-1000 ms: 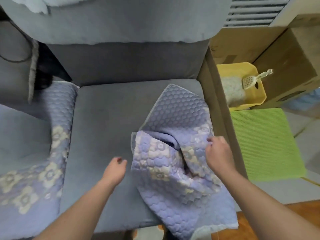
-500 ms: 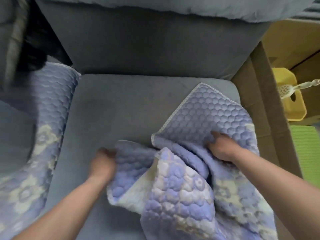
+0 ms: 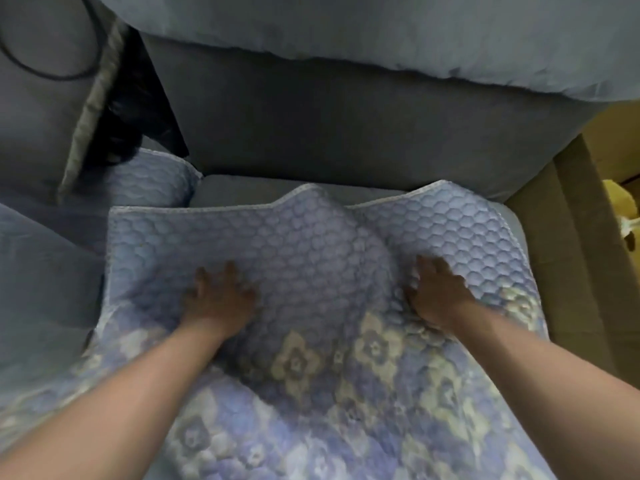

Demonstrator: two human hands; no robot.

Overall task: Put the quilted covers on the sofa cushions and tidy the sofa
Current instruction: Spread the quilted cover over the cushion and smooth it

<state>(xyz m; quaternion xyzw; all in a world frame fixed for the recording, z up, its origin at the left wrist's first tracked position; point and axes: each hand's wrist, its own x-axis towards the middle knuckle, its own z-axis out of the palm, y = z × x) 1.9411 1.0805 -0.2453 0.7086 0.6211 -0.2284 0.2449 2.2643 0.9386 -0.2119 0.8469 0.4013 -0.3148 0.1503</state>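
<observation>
A lilac quilted cover (image 3: 304,244) with cream flowers along its near part lies spread over the grey seat cushion (image 3: 242,190). A raised fold runs up its middle between my hands. My left hand (image 3: 218,296) presses flat on the cover with fingers spread. My right hand (image 3: 436,292) presses on the cover's right side, fingers extended. A strip of bare cushion shows behind the cover's white-trimmed far edge. A second quilted cover (image 3: 152,181) lies on the neighbouring seat at the left.
The grey sofa back (image 3: 346,126) rises behind the seat, with a grey back cushion (image 3: 381,29) overhanging it. A brown cardboard panel (image 3: 571,254) stands along the right side. A yellow object (image 3: 620,202) peeks out at the far right. A dark gap and cable sit upper left.
The crumpled cover has been pulled open and spread leftward across the seat. Both hands moved from gripping its folds to pressing flat on it. The camera has moved closer.
</observation>
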